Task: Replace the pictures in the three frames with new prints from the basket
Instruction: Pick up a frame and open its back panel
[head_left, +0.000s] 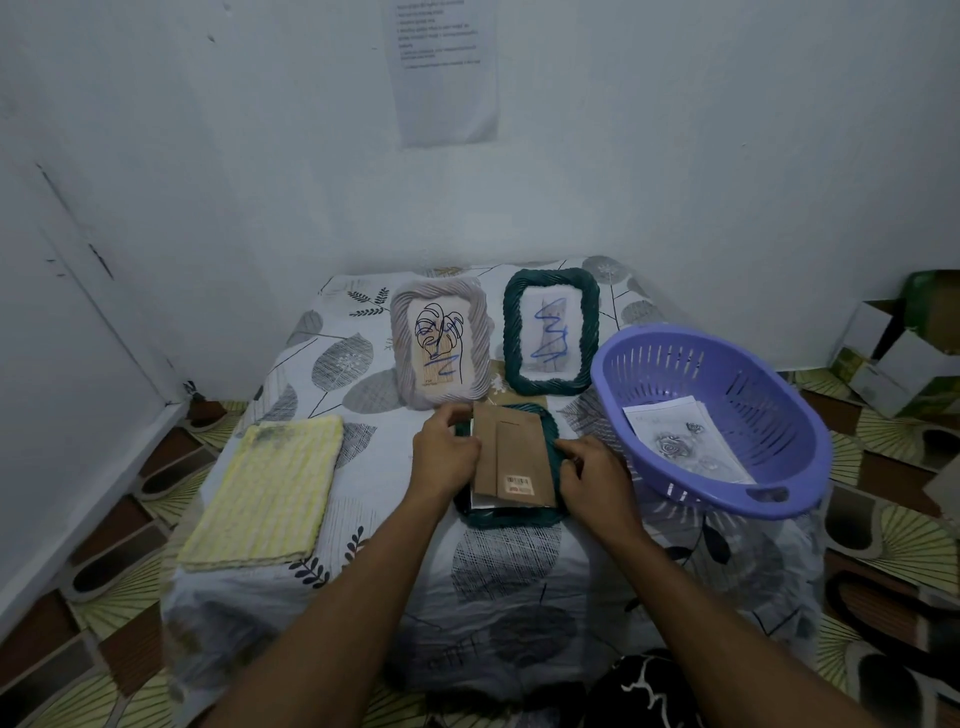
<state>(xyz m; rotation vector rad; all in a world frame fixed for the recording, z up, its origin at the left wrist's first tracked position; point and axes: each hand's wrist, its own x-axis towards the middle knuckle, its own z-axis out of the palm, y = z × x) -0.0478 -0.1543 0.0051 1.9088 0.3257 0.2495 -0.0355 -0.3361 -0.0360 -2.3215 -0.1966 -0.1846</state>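
Left hand (447, 449) and right hand (592, 475), fingers curled, gripped the face-down frame (509, 519); pale frame (400, 332) and green frame (511, 332) apparently pending; prints (675, 436) lay in basket (779, 415)

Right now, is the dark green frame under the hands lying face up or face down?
Face down: the green frame lies flat with its brown cardboard backing and barcode sticker up.

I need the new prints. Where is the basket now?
In the head view, the purple basket sits on the right of the table, beside the standing dark green frame.
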